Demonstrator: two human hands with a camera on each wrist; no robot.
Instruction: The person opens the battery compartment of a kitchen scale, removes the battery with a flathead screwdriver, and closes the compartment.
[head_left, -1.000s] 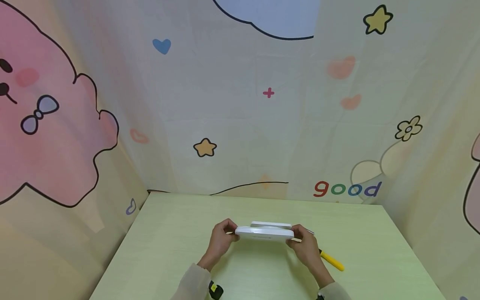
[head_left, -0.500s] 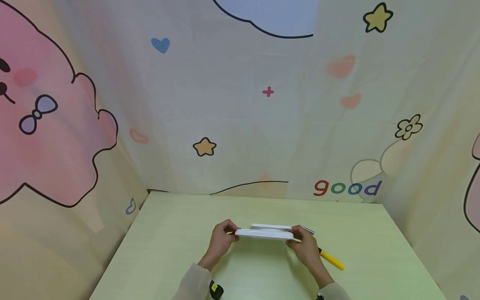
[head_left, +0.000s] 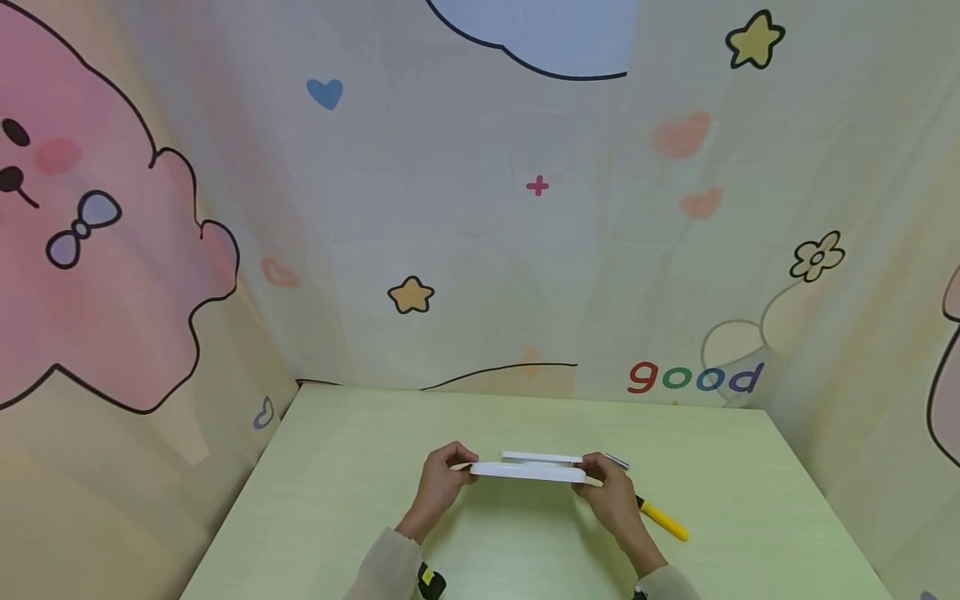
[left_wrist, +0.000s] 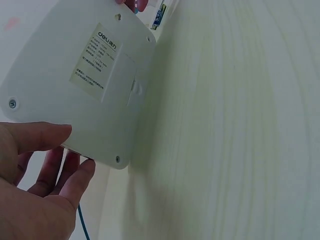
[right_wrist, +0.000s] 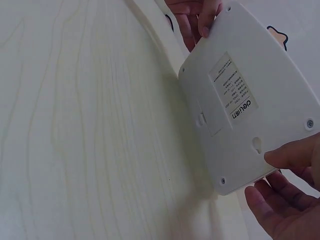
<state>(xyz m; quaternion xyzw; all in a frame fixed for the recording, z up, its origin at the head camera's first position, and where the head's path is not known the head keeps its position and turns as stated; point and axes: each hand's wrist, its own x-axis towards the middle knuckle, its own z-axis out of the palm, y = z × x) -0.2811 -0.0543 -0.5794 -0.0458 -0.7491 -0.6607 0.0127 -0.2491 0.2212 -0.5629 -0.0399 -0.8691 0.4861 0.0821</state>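
Observation:
Between both hands, a flat white plastic device (head_left: 528,472) is held above the table, seen nearly edge-on from the head. Its back, in the wrist views, bears a "deli" label (left_wrist: 95,62), corner screws, a keyhole slot (right_wrist: 257,144) and a small cover. My left hand (head_left: 442,483) pinches its left edge; in the left wrist view that hand (left_wrist: 45,180) has curled fingers at the rim. My right hand (head_left: 611,496) grips the opposite edge, the thumb on the back in the right wrist view. The device's front is hidden.
Just behind the device shows a thin white slab (head_left: 542,457). A small silvery item (head_left: 617,461) lies past my right hand. A yellow-handled tool (head_left: 664,520) lies right of the right wrist. A printed curtain (head_left: 480,233) stands behind the pale table (head_left: 352,442).
The device has tilted, so its visible edge looks thinner than a second ago, and it sits slightly lower in view. Both hands keep their hold and barely move.

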